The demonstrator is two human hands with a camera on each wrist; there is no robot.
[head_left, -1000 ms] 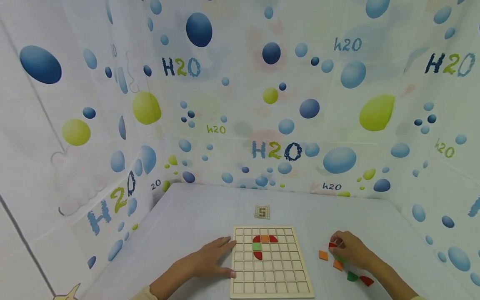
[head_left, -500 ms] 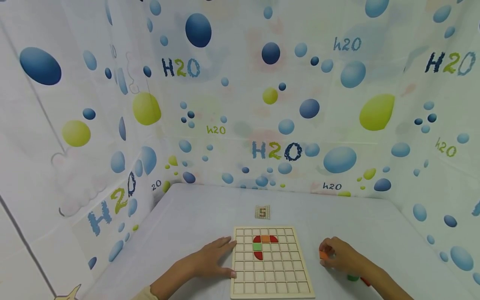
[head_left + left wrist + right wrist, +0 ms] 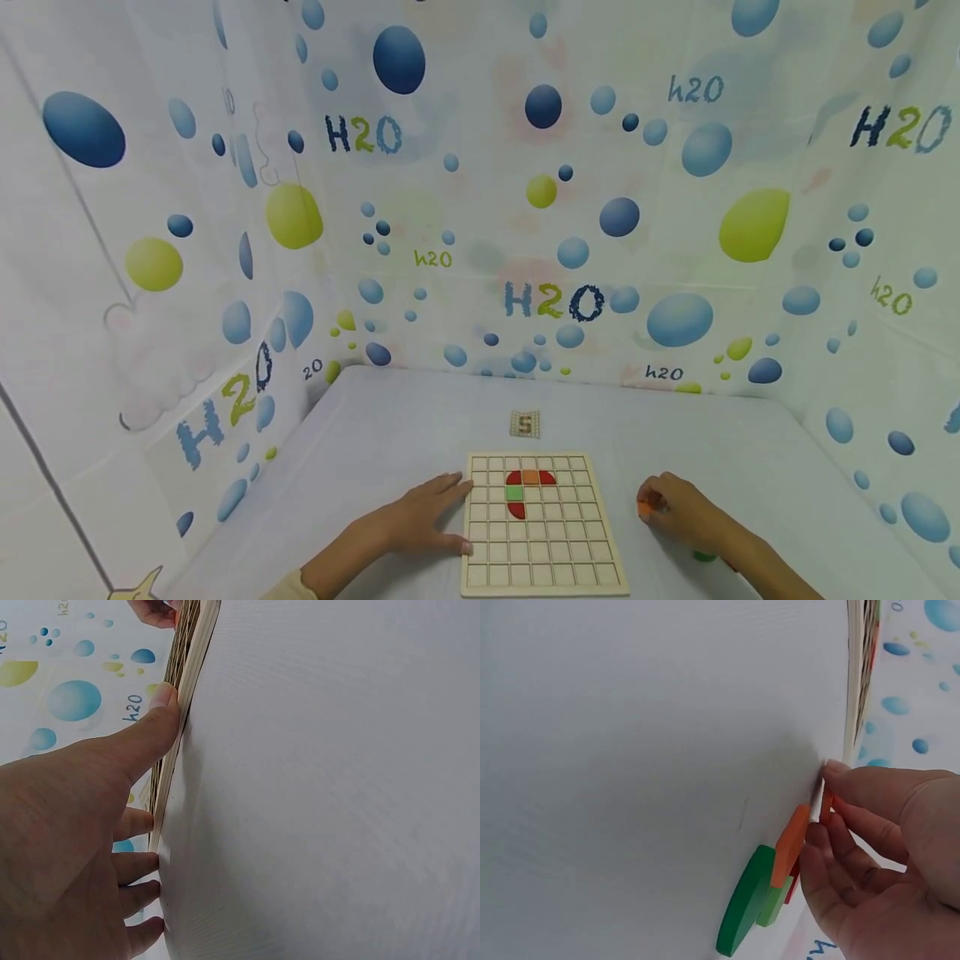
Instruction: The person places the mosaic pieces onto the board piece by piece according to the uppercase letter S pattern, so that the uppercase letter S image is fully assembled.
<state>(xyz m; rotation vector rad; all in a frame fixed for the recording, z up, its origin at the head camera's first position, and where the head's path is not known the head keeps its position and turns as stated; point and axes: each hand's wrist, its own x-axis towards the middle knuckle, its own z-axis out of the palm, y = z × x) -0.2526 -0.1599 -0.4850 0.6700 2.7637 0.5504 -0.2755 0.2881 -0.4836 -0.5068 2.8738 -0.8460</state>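
My left hand [image 3: 416, 517] rests along the left edge of a wooden grid board [image 3: 555, 552], its fingers extended and the thumb touching the near part of that edge. Set in the board's upper cells are red curved pieces [image 3: 547, 477], an orange square [image 3: 531, 477] and a green square [image 3: 513, 493]. To the right of the board, my right hand [image 3: 686, 512] pinches an orange square tile [image 3: 826, 804] between thumb and fingers, low at the tabletop. Beside those fingers lie another orange tile [image 3: 789, 847], a dark green curved piece [image 3: 746, 900], a light green piece [image 3: 774, 901] and a partly hidden red piece [image 3: 792, 880].
Behind the board lies a small card [image 3: 525, 424] with a grid and a figure like a 5 or an S. A white cloth covers the table [image 3: 375, 417]. Printed curtains [image 3: 480, 208] with bubbles and H2O lettering enclose the back and sides.
My right hand has moved left and slightly nearer, from a red piece to the orange tile it now pinches. The left hand and the board have stayed put.
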